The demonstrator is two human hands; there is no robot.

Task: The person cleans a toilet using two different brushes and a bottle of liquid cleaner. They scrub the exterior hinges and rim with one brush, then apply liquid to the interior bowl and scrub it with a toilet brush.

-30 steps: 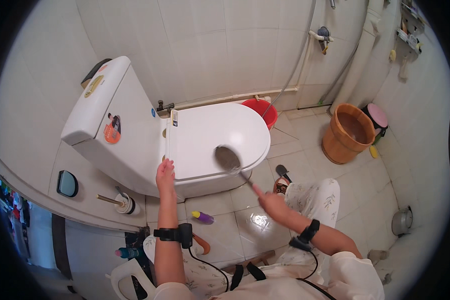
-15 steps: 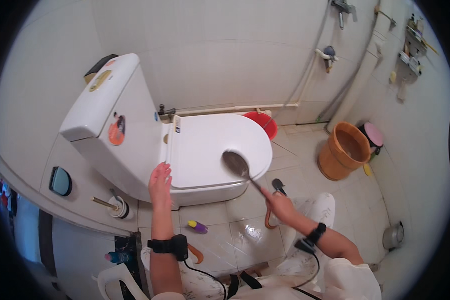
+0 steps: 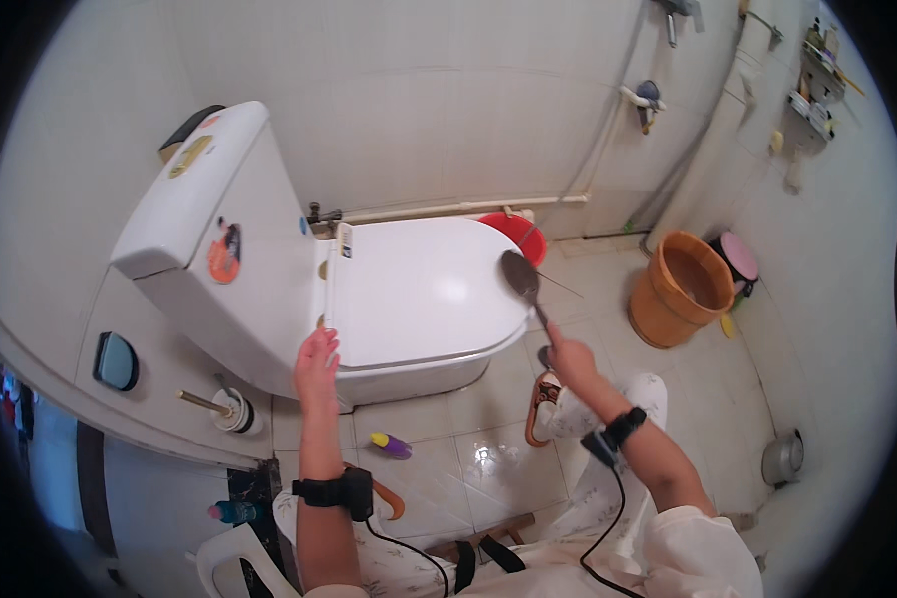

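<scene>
My right hand (image 3: 577, 366) is closed round the handle of a long-handled tool with a dark oval, spoon-like head (image 3: 519, 273). That head is over the front right rim of the white toilet lid (image 3: 419, 284); I cannot tell whether it touches. The lid is down. My left hand (image 3: 317, 361) is empty, its fingers loosely apart, beside the near left corner of the lid by the hinge. The toilet tank (image 3: 194, 199) stands to the left. A small dark round thing (image 3: 545, 356) shows just left of my right hand, partly hidden.
A red bucket (image 3: 523, 235) is behind the toilet. A wooden tub (image 3: 658, 299) stands at right, near a pink-lidded bin (image 3: 738, 254). A purple bottle with a yellow cap (image 3: 393, 446) lies on the tiles. A toilet brush holder (image 3: 237, 413) is at left.
My right hand has moved the tool's head rightward and away from me, from over the lid's middle to its front rim. The left hand stays beside the hinge. The view has shifted slightly.
</scene>
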